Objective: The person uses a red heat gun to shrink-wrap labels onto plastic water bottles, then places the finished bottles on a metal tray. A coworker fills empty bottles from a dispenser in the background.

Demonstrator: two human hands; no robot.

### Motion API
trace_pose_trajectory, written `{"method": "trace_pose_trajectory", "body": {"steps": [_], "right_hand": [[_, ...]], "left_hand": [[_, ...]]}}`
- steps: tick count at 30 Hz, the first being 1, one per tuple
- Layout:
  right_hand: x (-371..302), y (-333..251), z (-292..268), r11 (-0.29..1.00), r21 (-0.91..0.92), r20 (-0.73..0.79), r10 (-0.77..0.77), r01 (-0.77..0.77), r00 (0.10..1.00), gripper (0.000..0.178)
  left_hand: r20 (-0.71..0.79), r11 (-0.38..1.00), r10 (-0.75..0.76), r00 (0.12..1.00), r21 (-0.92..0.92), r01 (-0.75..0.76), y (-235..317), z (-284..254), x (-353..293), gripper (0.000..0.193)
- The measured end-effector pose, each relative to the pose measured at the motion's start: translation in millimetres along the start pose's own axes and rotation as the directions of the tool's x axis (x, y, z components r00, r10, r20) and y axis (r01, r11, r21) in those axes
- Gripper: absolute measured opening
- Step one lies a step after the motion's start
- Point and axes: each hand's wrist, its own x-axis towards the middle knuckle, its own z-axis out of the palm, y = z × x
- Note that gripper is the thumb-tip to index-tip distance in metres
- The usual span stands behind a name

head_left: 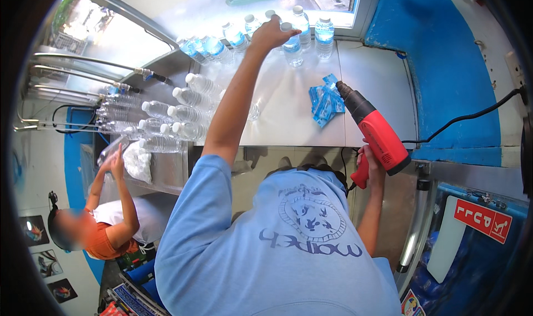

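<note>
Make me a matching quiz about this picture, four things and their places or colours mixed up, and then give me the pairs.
1. Heat gun
2. Pile of labels
3. Co-worker's top
4. Left grip

A. Orange
B. Among the banded bottles
C. In the right grip
D. Blue, lying on the counter

Pairs: 1-C, 2-D, 3-A, 4-B.

The pale, shiny worktop [283, 119] has a straight seam [343, 130] toward its right. Labelled bottles [324, 38] line its far edge, unlabelled bottles [186, 114] crowd its left side, and blue labels [325, 102] lie piled near the seam.
</note>
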Motion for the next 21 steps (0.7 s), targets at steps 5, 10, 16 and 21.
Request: {"method": "trace_pose_trajectory", "body": {"steps": [5,10,16,21], "right_hand": [[-14,2,-1,0.997,-0.079,0.008,0.017,-0.016,1.000,0.033],[-13,5,5,0.992,-0.125,0.092,-0.017,0.029,0.996,0.026],[2,7,10,0.961,-0.248,0.273,0.191,-0.123,0.943,0.022],[-1,14,31,0.956,-0.252,0.436,0.248,-0.147,0.865,0.021]], "left_hand": [[-0.573,0.858,-0.071,0.817,-0.453,-0.243,-36,-27,-181,0.062],[-0.439,0.839,-0.375,0.817,-0.536,0.097,-60,27,-288,0.101],[-0.067,0.551,-0.297,0.952,-0.827,0.113,-116,47,-248,0.115],[0.076,0.574,-0.199,0.977,-0.799,0.179,-155,27,-250,0.089]]}}
